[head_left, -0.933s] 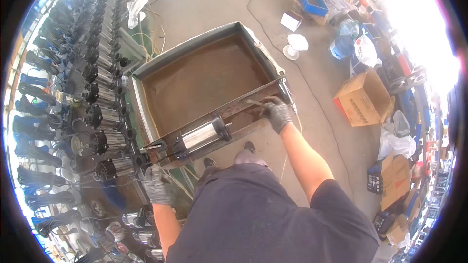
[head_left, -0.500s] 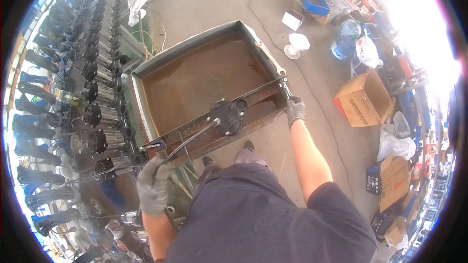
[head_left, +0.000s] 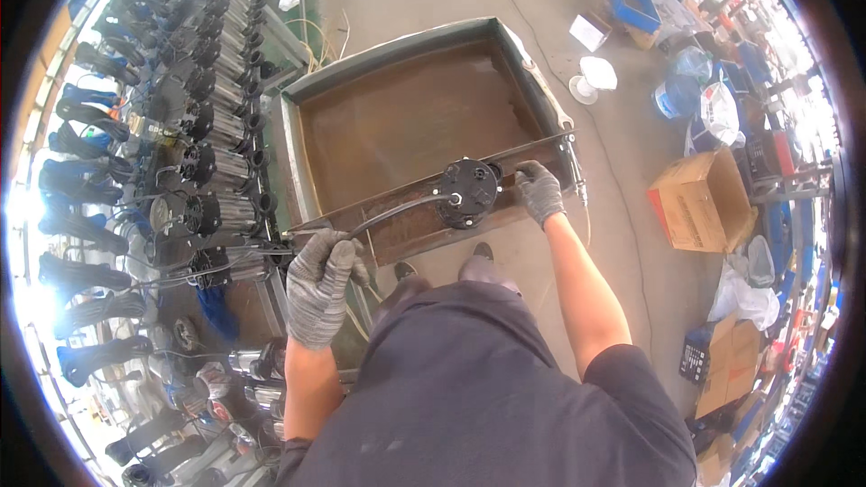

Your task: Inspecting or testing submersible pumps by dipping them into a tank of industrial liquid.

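Note:
A water-filled metal tank (head_left: pixel 289 149) stands before me, with rusty beams (head_left: pixel 397 224) across its near side. Between the beams sits a round black pump head (head_left: pixel 469 194) with bolts on top, its body hidden below. A black cable (head_left: pixel 397 213) runs from its top leftward to my left hand (head_left: pixel 323 287), gloved in grey, whose fingers are closed on it. My right hand (head_left: pixel 541 193), also gloved, is just right of the pump head over the beam, fingers apart and slightly bent, nothing visible in them. A metal fitting with a thin hose (head_left: pixel 579 188) hangs at the tank's right corner.
Rows of motors with bundled cables (head_left: pixel 212 167) crowd the left side. At right are a cardboard box (head_left: pixel 704 203), a large blue bottle (head_left: pixel 675 96), a white spool (head_left: pixel 584 88) and a blue crate (head_left: pixel 634 4). A thin cord (head_left: pixel 622 207) crosses the floor.
My right hand has let go of the metal fitting at the tank's corner and moved left beside the pump head. My left hand remains at the cable. The whole view has shifted.

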`<state>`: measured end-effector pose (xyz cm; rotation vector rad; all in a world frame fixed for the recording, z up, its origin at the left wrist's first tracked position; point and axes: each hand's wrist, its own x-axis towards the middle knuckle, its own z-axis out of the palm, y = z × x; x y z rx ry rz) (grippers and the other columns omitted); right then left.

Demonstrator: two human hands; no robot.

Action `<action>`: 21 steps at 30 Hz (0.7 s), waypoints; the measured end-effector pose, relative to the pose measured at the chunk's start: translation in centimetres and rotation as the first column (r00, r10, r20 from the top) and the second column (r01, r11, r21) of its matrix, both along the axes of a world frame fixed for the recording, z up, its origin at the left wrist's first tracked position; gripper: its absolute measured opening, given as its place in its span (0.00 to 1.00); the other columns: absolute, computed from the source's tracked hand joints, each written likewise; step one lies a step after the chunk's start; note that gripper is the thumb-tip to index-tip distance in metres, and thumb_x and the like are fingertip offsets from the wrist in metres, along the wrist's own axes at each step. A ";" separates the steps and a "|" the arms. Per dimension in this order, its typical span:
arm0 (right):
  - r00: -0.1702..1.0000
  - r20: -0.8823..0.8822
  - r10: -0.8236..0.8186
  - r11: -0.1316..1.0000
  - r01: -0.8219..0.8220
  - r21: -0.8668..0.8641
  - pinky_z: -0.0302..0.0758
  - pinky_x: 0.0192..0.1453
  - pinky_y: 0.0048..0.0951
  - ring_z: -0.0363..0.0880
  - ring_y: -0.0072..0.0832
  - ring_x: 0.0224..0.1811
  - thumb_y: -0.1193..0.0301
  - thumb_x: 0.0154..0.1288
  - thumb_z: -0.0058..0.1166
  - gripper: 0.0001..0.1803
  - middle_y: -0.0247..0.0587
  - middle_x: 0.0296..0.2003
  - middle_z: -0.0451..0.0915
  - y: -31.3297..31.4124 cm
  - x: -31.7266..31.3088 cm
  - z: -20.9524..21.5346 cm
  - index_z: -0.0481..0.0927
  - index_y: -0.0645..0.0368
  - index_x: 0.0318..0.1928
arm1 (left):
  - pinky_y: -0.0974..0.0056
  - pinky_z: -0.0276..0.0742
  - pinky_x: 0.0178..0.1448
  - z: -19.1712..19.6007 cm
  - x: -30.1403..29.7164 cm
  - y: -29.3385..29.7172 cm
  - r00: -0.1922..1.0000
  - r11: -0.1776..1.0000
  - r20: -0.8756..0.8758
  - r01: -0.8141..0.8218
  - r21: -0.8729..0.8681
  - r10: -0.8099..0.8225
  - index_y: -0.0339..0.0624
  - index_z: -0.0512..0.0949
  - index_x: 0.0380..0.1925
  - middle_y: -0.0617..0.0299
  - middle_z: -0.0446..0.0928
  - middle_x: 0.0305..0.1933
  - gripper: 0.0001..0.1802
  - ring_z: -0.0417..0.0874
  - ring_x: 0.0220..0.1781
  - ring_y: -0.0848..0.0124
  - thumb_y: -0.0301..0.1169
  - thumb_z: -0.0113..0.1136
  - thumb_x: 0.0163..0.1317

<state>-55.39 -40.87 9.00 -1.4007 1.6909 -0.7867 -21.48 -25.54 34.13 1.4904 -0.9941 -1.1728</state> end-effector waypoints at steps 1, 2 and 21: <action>0.999 -0.025 0.031 0.999 -0.032 -0.024 0.80 0.55 0.39 0.87 0.44 0.48 0.69 0.69 0.61 0.11 0.53 0.44 0.87 -0.4 0.8 -0.7 0.85 0.59 0.49 | 0.68 0.78 0.37 0.0 -0.3 0.1 0.999 1.000 -0.035 -0.027 -0.003 0.027 0.38 0.82 0.42 0.64 0.81 0.32 0.12 0.81 0.30 0.75 0.37 0.64 0.75; 0.996 -0.086 0.019 1.000 -0.020 -0.005 0.80 0.56 0.40 0.87 0.46 0.49 0.69 0.69 0.61 0.12 0.54 0.45 0.86 -0.8 1.3 -1.3 0.85 0.59 0.49 | 0.68 0.78 0.37 0.1 -0.4 0.1 0.998 0.999 -0.028 -0.051 -0.015 0.051 0.38 0.82 0.42 0.64 0.81 0.32 0.12 0.81 0.30 0.75 0.37 0.64 0.75; 0.867 -0.278 0.413 0.910 -0.401 0.100 0.81 0.53 0.41 0.86 0.48 0.46 0.60 0.61 0.69 0.18 0.55 0.41 0.85 0.7 12.3 9.9 0.81 0.60 0.41 | 0.73 0.66 0.14 -8.7 13.2 6.7 0.692 0.754 -0.304 -0.626 0.199 0.655 0.46 0.81 0.39 0.71 0.78 0.27 0.10 0.73 0.16 0.81 0.40 0.63 0.75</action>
